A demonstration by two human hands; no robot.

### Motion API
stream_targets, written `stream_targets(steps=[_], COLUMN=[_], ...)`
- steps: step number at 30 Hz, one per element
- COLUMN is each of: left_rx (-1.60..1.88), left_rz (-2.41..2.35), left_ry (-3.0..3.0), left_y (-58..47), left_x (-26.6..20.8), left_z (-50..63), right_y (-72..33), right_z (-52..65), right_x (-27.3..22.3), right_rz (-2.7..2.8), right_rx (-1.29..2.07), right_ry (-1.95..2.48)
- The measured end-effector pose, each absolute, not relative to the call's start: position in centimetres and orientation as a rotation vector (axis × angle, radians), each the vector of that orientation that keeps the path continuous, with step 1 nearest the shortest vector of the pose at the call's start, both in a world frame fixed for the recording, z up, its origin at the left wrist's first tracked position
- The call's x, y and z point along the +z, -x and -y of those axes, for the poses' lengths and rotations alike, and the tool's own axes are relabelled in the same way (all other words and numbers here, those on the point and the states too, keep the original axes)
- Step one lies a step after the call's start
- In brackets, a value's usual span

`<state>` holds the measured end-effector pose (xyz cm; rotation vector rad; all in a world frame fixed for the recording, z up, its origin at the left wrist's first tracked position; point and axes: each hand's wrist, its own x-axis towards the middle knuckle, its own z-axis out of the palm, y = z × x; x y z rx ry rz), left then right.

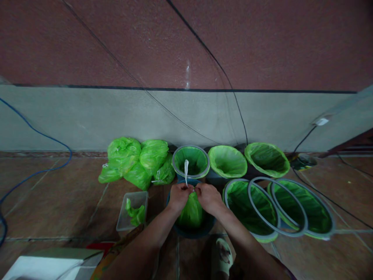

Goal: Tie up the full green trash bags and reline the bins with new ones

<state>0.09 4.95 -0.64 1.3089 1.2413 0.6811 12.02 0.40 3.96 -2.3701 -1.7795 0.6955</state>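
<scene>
My left hand and my right hand meet at the gathered neck of a green plastic bag, both with fingers pinched. A white string loops up from between the fingers of my left hand. My right fingertips press at the same neck, where a small bit of white shows. The full-looking bag sits inside a dark blue bin between my forearms. Exactly how the string runs around the neck is hidden by my fingers.
Several tied green bags lie by the wall. Green-lined bins stand along it and to the right, with a loose grey ring across two of them. A clear tub holds green plastic. A white box is lower left; cables cross the floor.
</scene>
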Motion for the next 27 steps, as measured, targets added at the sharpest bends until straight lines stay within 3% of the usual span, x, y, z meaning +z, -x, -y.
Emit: stream_targets(steps=[8, 14, 27], left_rx=[0.378, 0.377, 0.412], left_rz=[-1.018, -0.711, -0.875], left_ry=[-2.108, -2.451, -2.732], left_y=[0.9, 1.5, 2.2], left_x=[1.5, 2.9, 0.8], left_z=[-5.1, -5.0, -5.3], right_y=[-13.6, -14.0, -13.6], right_z=[-0.1, -1.0, -1.6], right_x=[2.5, 0.6, 0.0], right_rz=[1.761, 1.617, 1.377], right_rx=[0.716, 1.162, 1.358], right_ry=[2.119, 1.443, 1.463])
